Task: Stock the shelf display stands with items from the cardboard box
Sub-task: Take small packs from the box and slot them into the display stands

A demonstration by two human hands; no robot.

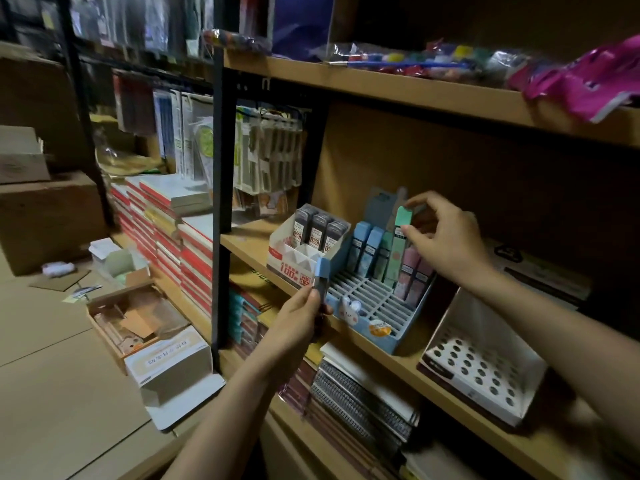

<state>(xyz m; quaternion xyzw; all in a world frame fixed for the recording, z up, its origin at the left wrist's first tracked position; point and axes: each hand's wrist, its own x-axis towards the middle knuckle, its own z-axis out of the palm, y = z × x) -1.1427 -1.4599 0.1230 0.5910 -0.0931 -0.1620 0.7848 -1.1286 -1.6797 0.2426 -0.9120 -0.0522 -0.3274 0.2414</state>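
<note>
Green-capped slim lead case [398, 244] stands upright, cap pinched by right hand [446, 244]; left hand [298, 317] grips blue-capped case [321, 277] upright.

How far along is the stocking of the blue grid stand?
Done: the blue stand's back row holds several pastel cases. In hand: the right hand pinches a green case at that row; the left hand holds a blue-capped case. Left: the front grid slots and the white holed stand are empty.

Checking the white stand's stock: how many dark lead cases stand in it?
3: the dark lead cases stand side by side in the back row of the white cardboard stand; none seem hidden.
</note>
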